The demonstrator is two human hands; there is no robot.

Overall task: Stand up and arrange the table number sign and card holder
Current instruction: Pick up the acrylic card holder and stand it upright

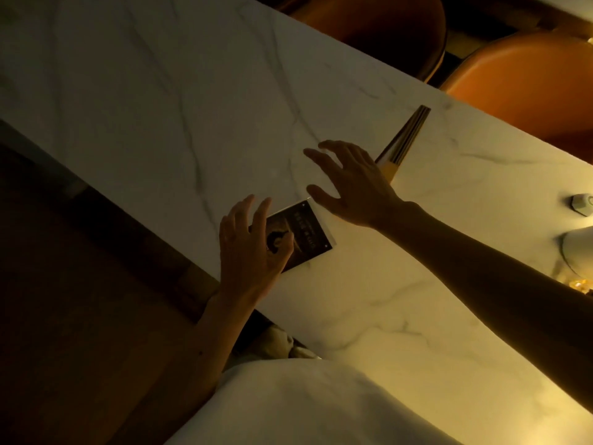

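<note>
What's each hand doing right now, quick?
Left hand: open, fingers resting on the dark flat card holder.
Right hand: open, fingers spread above the white marble table, holding nothing.

The dark card (301, 236) lying flat on my bench (192, 91) carries a line of pale print and a black emblem; the characters are too dim and small to read.

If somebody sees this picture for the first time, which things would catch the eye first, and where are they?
Two bare hands over a white marble table draw the eye first: the left hand lies on a dark card flat near the table's near edge, and the right hand hovers open just beyond it. Behind the right hand a thin gold-edged sign rises from the table, and orange chairs glow at the upper right.
</note>
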